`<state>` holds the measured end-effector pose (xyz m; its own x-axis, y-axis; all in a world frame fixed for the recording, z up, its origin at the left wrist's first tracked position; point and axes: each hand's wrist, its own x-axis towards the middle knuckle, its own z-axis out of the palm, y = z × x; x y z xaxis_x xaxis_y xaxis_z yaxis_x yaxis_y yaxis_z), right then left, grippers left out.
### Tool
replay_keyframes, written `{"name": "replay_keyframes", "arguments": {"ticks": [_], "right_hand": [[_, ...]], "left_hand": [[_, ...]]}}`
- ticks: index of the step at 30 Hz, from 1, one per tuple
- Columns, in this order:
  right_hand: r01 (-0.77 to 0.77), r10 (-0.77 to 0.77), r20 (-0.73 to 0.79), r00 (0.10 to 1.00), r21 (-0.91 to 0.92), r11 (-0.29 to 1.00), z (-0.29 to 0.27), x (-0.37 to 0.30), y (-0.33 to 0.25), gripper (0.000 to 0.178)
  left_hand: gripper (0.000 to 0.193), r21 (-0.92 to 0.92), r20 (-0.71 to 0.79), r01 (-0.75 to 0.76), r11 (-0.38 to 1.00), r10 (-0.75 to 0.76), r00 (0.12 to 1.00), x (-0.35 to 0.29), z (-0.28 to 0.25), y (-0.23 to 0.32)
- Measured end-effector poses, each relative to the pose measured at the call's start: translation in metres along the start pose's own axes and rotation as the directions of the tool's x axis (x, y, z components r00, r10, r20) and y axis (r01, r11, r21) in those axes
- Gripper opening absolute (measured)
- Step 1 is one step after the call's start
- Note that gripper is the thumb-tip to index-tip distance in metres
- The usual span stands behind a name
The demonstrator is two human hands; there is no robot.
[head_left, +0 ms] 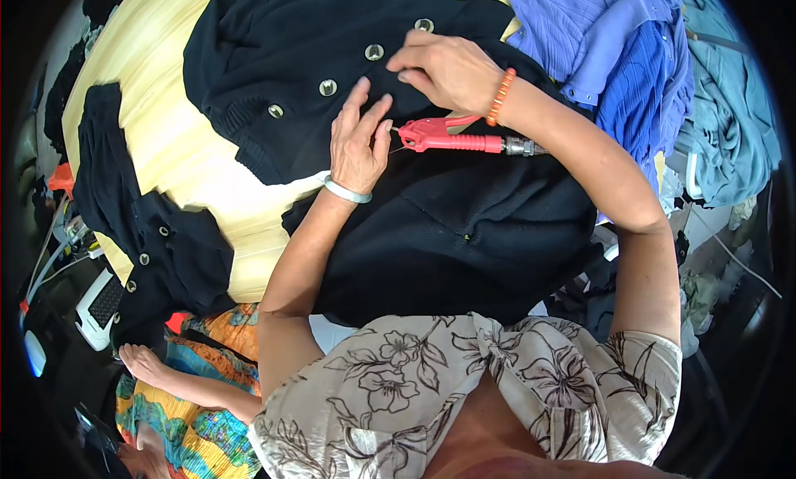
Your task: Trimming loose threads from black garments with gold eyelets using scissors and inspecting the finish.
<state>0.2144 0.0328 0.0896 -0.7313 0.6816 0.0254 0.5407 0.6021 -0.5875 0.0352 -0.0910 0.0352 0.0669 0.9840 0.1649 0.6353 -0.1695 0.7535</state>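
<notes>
A black knit cardigan (249,56) with a row of shiny metallic-looking buttons (374,53) is spread across the table in front of me. My left hand (356,147) rests on it, fingers extended and slightly apart, holding nothing. Just above and to the right, my right hand (452,71) is curled with thumb and fingertips drawn together by the button row. Whatever those fingertips may pinch is too small to make out. A pinkish-red air blow gun (452,137) with a metal coupling lies below my right wrist. More black fabric (448,238) drapes over the near table edge.
Purple and blue garments (613,56) are heaped at the far right, with teal cloth (730,114) beyond. Another black buttoned garment (178,238) hangs over the left edge of the pale wooden table (232,222). A co-worker's hand (143,364) is at its lower end.
</notes>
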Motion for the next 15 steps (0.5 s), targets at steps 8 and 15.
{"name": "replay_keyframes", "arguments": {"ticks": [8,15], "right_hand": [[-0.001,0.024,0.132,0.991,-0.173,0.985,0.05,0.055,0.014,0.023],[-0.007,0.041,0.168,0.985,-0.198,0.98,0.055,0.06,0.012,0.02]], "left_hand": [[0.041,0.154,0.018,0.018,0.988,-0.021,1.0,0.007,0.007,-0.02],[0.042,0.168,0.024,0.032,0.985,-0.036,0.999,0.003,0.007,-0.022]]}}
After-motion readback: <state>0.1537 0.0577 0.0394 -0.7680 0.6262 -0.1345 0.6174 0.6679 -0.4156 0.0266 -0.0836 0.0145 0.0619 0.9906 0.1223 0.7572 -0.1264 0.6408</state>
